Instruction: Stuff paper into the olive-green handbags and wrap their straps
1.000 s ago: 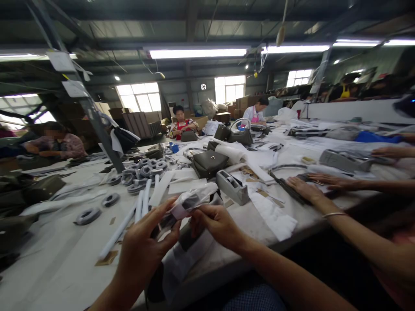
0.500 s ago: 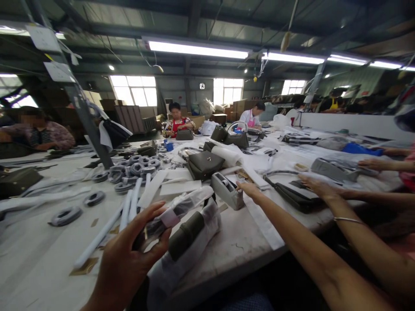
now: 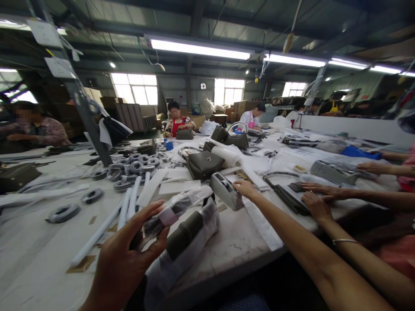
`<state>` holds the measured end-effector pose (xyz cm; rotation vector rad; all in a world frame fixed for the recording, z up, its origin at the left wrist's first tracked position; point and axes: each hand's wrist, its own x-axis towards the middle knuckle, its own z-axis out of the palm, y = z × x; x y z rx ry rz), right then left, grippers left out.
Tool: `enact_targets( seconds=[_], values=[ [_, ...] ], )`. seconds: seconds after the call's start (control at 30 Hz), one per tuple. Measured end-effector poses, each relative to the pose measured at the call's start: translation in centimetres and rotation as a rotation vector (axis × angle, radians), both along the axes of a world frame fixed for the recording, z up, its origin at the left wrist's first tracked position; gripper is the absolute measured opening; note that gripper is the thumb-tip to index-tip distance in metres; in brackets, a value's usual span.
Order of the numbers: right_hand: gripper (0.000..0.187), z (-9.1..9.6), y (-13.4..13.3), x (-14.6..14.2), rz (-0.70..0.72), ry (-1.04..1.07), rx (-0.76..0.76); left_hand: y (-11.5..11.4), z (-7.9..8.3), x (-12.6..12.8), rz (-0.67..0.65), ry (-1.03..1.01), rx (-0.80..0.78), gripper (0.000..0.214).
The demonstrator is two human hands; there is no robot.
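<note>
My left hand (image 3: 126, 259) is closed round a dark bag handle wrapped in clear plastic and white paper (image 3: 168, 211). The handle belongs to an olive handbag (image 3: 186, 231), which lies part-wrapped in white paper at the table's near edge. My right hand (image 3: 244, 188) is stretched out to the near end of a grey tape dispenser (image 3: 223, 190). Its fingertips are pressed together there, and what they pinch is too small to make out.
A co-worker's two hands (image 3: 316, 198) rest on a dark flat piece at the right. Also on the white table (image 3: 48, 268) are grey tape rolls (image 3: 132, 166), white paper tubes (image 3: 126, 207) and an olive handbag (image 3: 204, 164). Other people sit at the far tables.
My right hand left the wrapped handle and reached forward to the tape dispenser. My left hand alone now holds the handle, and the bag has dropped onto the table. The co-worker's hands shifted.
</note>
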<state>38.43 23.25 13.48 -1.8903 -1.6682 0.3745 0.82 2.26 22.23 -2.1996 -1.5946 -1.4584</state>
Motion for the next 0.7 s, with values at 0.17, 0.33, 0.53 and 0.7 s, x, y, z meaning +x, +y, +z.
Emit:
enact_targets(
  seconds=[0.17, 0.33, 0.53, 0.7],
  values=[
    [0.027, 0.9, -1.0, -2.3, 0.063, 0.001, 0.146, 0.0, 0.1, 0.0, -0.011, -0.035, 0.002, 0.043],
    [0.04, 1.2, -6.1, -5.9, 0.15, 0.121, 0.313, -0.2, 0.5, 0.6, -0.085, -0.091, 0.026, 0.042],
    [0.049, -1.1, -11.3, -6.1, 0.138, 0.117, 0.28, -0.2, 0.6, 1.4, -0.197, -0.205, 0.018, 0.05],
    [0.059, -5.8, -12.1, -4.0, 0.091, 0.091, 0.133, -0.6, 0.8, 2.0, -0.251, -0.245, 0.062, 0.049]
  ],
)
